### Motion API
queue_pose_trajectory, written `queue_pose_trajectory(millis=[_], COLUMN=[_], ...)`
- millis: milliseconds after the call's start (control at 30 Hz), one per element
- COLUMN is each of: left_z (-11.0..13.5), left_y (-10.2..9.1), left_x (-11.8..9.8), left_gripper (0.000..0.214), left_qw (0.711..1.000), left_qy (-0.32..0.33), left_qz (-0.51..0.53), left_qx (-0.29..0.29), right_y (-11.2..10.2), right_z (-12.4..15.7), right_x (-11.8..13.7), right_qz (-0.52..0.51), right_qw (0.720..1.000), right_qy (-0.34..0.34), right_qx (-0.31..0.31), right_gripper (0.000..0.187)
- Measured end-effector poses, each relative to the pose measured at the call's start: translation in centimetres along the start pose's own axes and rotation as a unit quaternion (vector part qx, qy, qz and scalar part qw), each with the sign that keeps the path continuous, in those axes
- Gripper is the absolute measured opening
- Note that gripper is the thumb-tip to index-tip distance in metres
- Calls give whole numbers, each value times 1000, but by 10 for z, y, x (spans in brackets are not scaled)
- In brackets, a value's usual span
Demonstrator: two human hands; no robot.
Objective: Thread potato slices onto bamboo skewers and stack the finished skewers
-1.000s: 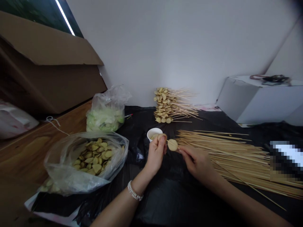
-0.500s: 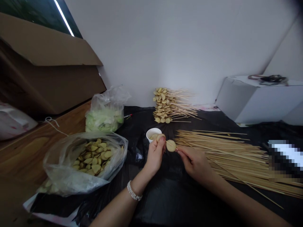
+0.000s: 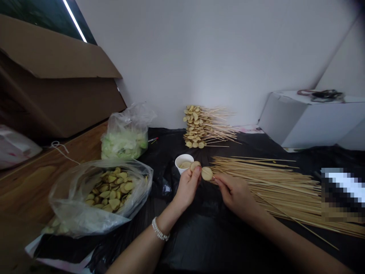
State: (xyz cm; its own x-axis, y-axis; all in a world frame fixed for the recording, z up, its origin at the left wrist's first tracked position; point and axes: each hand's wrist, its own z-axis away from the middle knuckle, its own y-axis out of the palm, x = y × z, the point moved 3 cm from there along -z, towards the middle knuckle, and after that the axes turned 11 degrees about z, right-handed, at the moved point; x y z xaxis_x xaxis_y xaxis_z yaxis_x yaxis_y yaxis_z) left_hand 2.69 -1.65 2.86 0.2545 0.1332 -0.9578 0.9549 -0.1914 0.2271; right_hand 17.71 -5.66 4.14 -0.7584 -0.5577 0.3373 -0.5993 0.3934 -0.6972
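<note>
While L hand [image 3: 186,187] pinches one slice [image 3: 195,165] btwn thumb & fingers, R hand [image 3: 235,191] pinches the skewer [image 3: 213,177] just by a 2nd slice [image 3: 207,173], all ctr frame. Cup [image 3: 179,169], just behind L hand, has pale bits [image 3: 185,164] in it. Open bag [image 3: 88,222], lower L, holds a heap [image 3: 112,192] of slices; 2nd bag [image 3: 132,115], mid-L, pale green veg [image 3: 124,144]. Carton [image 3: 71,104], upper L: contents hidden.

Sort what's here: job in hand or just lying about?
Job, seemingly:
wooden skewer of pale round slices, in left hand and right hand
clear plastic bag of yellowish slices
loose tan wooden sticks
pile of loaded skewers
white round cup

Lying about, probably:
brown cardboard box
white rectangular box
clear plastic bag of pale-green pieces
</note>
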Motion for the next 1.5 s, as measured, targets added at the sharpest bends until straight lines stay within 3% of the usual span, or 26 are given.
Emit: queue_pose_trajectory(millis=[133,267,467,767,933,1100,1300,1500], left_z=[4,6,5,10,13,11,1,1], left_y=[6,15,12,19,27,19,-7,-8], left_x=[-3,-7,-10,-2,1,-2,-14,-27], left_gripper=[40,44,42,31,33,41,61,51], left_qw=[1000,998,999,998,998,998,996,989], left_qy=[19,-9,21,11,-5,13,59,80], left_qz=[-8,11,25,53,60,-10,1,29], left_qx=[18,56,-11,-19,8,52,-60,-120], right_y=[0,3,8,19,19,12,6,10], right_z=[-2,-3,1,7,5,3,6,8], right_x=[2,5,6,9,10,7,10,18], right_qz=[-19,-56,-59,-30,-33,-42,-10,-7], right_qw=[1000,998,992,995,996,995,997,997], right_qy=[12,4,35,41,44,46,39,6], right_qx=[-6,37,108,83,77,82,63,80], right_gripper=[21,21,23,24,24,26,26,25])
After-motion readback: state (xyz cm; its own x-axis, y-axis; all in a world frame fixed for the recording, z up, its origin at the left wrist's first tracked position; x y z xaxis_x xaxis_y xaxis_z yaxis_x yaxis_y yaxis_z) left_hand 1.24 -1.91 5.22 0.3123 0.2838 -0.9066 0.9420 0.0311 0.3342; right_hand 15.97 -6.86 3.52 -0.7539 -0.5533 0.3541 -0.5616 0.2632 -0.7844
